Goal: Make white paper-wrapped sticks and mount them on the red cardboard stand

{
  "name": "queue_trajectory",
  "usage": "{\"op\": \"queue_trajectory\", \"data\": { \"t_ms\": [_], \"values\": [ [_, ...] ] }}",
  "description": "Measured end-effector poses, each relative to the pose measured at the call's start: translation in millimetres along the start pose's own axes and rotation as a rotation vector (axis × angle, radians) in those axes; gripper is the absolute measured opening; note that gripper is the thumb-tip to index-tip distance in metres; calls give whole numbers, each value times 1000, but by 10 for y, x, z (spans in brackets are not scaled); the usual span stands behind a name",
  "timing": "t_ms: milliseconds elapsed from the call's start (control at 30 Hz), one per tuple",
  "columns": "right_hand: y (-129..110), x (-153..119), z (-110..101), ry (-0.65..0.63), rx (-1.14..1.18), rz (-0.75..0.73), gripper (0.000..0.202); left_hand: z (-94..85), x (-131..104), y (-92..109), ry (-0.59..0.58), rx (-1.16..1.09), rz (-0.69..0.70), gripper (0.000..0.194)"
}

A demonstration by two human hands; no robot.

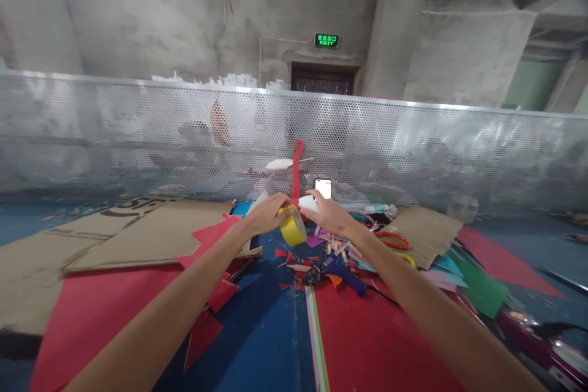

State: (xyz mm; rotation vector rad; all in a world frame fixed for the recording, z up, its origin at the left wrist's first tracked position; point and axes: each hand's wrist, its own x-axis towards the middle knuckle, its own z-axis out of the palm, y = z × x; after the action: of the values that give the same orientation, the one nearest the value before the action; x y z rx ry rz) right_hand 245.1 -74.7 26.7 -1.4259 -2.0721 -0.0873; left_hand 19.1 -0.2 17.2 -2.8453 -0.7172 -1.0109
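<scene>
My left hand [269, 213] is closed on a roll of yellow tape [293, 226], with its fingers over the top of the ring. Just to the right, my right hand [327, 211] has its fingers bent around a small white piece [309, 203]. Between and behind the hands stands a red cut-out strip [296, 174] with a hooked top, and a white pointed shape [279, 164] beside it. A lit phone [323, 187] leans upright behind my right hand.
A blue glue gun [344, 275] lies among paper scraps below my hands. Red sheets [367, 337] cover the front right. Cardboard [151, 233] lies left, more cardboard [420, 233] right, near red-handled scissors [392, 240]. A perforated metal screen [138, 135] stands behind.
</scene>
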Motion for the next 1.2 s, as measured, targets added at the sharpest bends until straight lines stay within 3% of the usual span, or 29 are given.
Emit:
{"op": "queue_trajectory", "data": {
  "t_ms": [133, 300, 433, 600, 767, 933, 1200],
  "values": [
    [-75, -23, 1, -38, -71, -13, 63, -57, 2, 104, -50, 140, -43, 51],
    [-179, -33, 36, -67, -131, -57, 67, -71, 56, 258, -91, 396, 154, 33],
    [-163, -21, 13, -58, -86, -63, 65, -32, 78, 280, -82, 494, 209, 20],
    [-29, 45, -67, 19, 49, -25, 50, -11, 61, 241, -63, 517, 217, 21],
    [175, 111, -196, 121, -28, 68, 44, 3, 41, 202, -73, 497, 215, 20],
    [366, 137, -248, 95, 0, 86, 35, -2, 36, 198, -87, 488, 204, 22],
    [292, 95, -266, 93, -52, 12, 26, 9, 33, 186, -73, 491, 173, 24]
  ]
}}
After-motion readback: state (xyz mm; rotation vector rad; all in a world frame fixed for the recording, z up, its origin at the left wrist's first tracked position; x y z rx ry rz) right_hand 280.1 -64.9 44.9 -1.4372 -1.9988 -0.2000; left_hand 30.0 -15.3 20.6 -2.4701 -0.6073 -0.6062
